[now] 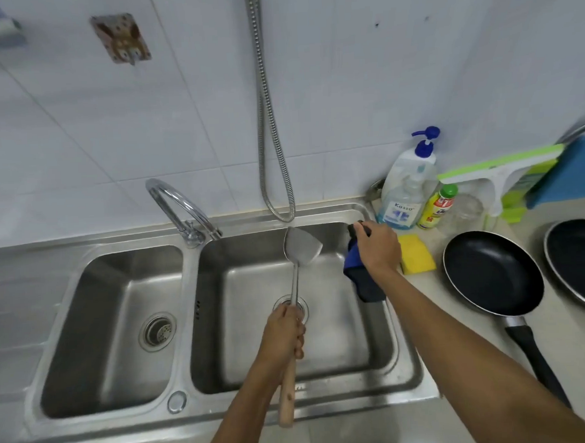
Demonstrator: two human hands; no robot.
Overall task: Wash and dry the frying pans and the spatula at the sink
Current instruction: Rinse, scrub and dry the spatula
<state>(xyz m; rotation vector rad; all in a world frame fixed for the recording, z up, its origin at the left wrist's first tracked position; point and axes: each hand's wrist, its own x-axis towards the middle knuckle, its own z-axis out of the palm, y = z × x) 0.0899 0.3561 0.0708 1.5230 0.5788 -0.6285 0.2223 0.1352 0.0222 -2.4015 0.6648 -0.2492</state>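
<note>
Both full | our left hand (285,333) grips spatula (301,246), shaft running away from fingers | right hand (377,245) clutches cloth (362,280), blade just left

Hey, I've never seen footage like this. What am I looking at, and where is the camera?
No machine here: these are a person's two bare hands, filmed by one wide-angle camera worn on the head, looking down at a double steel sink. The left hand grips a metal spatula by its wooden handle above the right basin. The right hand holds a blue cloth at the sink's right edge. On the counter to the right lie a yellow sponge, a black frying pan, a second pan and soap bottles.
</note>
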